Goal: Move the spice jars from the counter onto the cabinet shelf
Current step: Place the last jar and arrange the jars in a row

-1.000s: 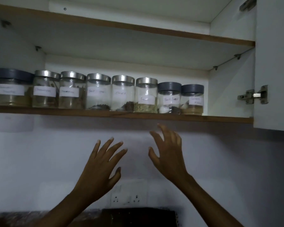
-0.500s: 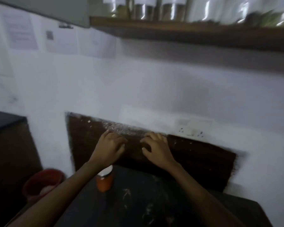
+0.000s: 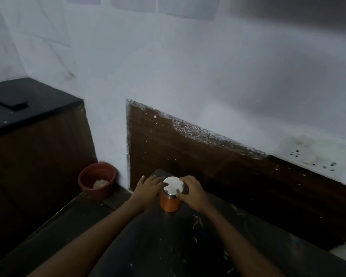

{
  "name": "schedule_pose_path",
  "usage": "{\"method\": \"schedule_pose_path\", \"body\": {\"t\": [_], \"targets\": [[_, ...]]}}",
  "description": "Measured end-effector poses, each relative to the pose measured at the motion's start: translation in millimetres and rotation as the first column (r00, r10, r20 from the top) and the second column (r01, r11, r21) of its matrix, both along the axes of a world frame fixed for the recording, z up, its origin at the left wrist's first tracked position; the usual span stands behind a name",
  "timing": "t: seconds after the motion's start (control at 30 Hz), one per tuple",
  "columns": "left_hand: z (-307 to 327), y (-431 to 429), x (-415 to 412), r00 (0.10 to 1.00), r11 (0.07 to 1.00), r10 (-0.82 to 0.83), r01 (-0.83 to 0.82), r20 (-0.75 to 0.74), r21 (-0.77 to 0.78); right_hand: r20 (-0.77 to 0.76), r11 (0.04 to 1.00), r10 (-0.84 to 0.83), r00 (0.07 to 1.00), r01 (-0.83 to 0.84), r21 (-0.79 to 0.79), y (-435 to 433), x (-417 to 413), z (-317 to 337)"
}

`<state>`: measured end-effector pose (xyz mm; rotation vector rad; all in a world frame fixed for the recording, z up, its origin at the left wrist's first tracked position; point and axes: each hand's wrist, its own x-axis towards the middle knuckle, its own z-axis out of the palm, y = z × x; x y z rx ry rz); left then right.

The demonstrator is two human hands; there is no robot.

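An orange spice jar (image 3: 169, 203) with a white lid stands upright on the dark counter (image 3: 158, 242), near its back left corner. My left hand (image 3: 149, 188) touches the jar's lid from the left. My right hand (image 3: 191, 191) grips the lid rim from the right, its fingers curled round the edge. Both hands close on the jar's top. The cabinet shelf is out of view.
A dark brown backsplash panel (image 3: 218, 162) rises behind the counter, with a white socket plate (image 3: 316, 156) on the wall at the right. A red pot (image 3: 97, 179) sits on the floor to the left, beside a dark brown cabinet (image 3: 36, 148) with a black top.
The view dropped from the shelf of jars to the counter. Both hands came down from near the shelf and closed on the orange jar's lid.
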<state>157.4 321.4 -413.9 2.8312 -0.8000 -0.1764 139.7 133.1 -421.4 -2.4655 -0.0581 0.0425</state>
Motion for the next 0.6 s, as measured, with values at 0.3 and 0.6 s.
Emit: {"method": "schedule_pose_path", "body": {"t": [0.3,0.6], "targets": [[-18.3,5.7,-4.8,0.991,0.996,-0.070,0.076,-0.115,0.051,-0.102,0.949,-0.138,0.985,0.161,0.272,26.9,15.0,-41.6],[34.1,1.6,-29.0,0.969,0.910,-0.245,0.235,0.012,-0.342,-0.050,0.899,-0.030,0.998,0.049,0.434,-16.5,-16.6,39.0]]}}
